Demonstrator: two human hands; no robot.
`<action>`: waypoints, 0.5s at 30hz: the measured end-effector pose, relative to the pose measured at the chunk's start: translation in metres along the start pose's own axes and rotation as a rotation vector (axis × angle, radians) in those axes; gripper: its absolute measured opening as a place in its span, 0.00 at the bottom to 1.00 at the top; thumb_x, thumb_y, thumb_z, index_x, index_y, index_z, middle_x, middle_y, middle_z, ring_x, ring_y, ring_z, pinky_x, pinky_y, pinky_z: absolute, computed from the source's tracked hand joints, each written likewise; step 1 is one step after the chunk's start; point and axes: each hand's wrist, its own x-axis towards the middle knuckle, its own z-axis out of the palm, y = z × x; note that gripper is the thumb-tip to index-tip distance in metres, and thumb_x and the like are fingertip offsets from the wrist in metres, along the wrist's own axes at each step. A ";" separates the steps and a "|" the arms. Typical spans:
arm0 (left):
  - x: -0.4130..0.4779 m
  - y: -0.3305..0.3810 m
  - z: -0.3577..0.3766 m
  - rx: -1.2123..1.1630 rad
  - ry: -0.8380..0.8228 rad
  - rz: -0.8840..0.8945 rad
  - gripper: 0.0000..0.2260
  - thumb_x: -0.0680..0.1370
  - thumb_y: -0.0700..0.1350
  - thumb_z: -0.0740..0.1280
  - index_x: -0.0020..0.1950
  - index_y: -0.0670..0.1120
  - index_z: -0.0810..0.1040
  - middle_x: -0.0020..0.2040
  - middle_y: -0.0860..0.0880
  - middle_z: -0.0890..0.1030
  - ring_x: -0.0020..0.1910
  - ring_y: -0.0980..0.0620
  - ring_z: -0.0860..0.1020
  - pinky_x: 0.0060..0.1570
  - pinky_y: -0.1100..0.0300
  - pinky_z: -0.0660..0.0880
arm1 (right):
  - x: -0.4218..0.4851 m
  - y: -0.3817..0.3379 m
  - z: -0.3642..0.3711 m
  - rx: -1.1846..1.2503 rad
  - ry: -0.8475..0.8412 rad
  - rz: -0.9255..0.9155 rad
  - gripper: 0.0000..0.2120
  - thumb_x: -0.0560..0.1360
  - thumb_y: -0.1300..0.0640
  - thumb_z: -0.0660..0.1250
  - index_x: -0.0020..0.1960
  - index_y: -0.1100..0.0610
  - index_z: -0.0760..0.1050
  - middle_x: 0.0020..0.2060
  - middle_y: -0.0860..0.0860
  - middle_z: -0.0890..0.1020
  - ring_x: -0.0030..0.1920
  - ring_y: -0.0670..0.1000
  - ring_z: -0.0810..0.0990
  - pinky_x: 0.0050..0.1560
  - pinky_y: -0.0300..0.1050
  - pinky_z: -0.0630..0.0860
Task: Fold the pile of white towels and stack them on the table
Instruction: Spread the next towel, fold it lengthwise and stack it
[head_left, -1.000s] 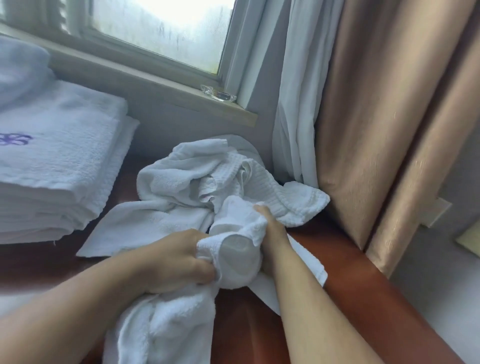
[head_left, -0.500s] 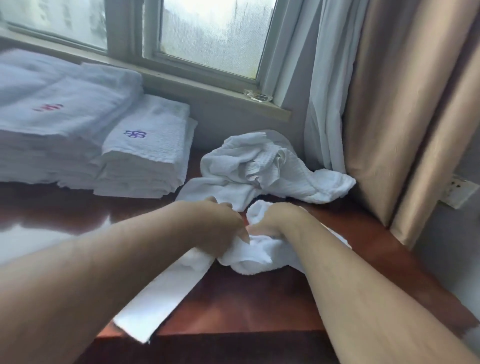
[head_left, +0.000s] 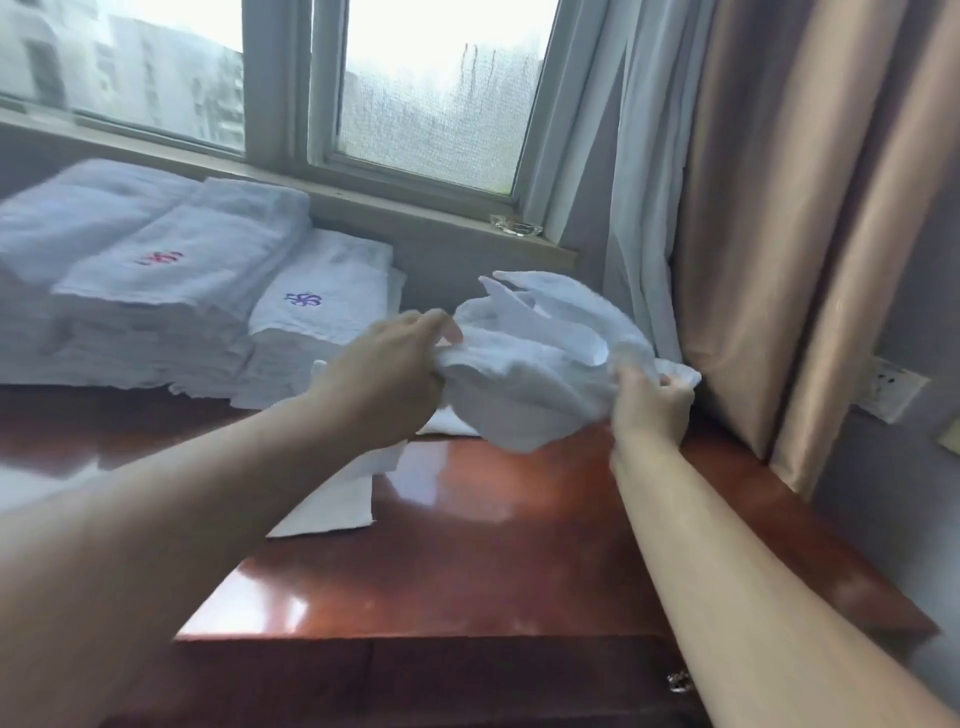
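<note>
- While both hands are raised at mid-frame, a crumpled white towel (head_left: 540, 374) hangs bunched between them, lifted off the reddish wooden table (head_left: 467, 561).
- Left hand (head_left: 387, 376), just left of centre, grips the towel's left edge with curled fingers.
- Right hand (head_left: 652, 402), right of centre, pinches the towel's right end.
- Another flat white towel (head_left: 332, 501) lies on the table below the left forearm.
- Folded towel stacks fill the left: one with a purple emblem (head_left: 322, 306), a larger one with a red emblem (head_left: 156, 270).
</note>
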 end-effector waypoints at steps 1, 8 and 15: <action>-0.003 0.001 0.000 -0.076 -0.161 0.003 0.12 0.80 0.43 0.65 0.64 0.50 0.76 0.59 0.48 0.79 0.59 0.45 0.76 0.52 0.55 0.72 | 0.003 0.006 -0.006 -0.192 0.065 0.027 0.24 0.72 0.55 0.68 0.66 0.59 0.71 0.59 0.58 0.78 0.57 0.62 0.78 0.53 0.50 0.76; -0.023 -0.016 0.013 0.308 -0.748 -0.150 0.24 0.76 0.59 0.71 0.71 0.55 0.73 0.63 0.50 0.80 0.59 0.48 0.79 0.56 0.57 0.75 | -0.027 0.046 -0.017 -0.726 -0.696 -0.569 0.09 0.76 0.55 0.66 0.53 0.47 0.80 0.51 0.44 0.83 0.55 0.48 0.81 0.51 0.30 0.72; -0.041 -0.059 0.023 0.346 -0.778 -0.225 0.61 0.61 0.70 0.77 0.81 0.61 0.41 0.82 0.56 0.52 0.78 0.46 0.58 0.73 0.44 0.65 | -0.045 0.060 0.005 -1.241 -0.953 -0.581 0.25 0.75 0.38 0.68 0.67 0.49 0.71 0.59 0.48 0.78 0.62 0.54 0.76 0.61 0.51 0.74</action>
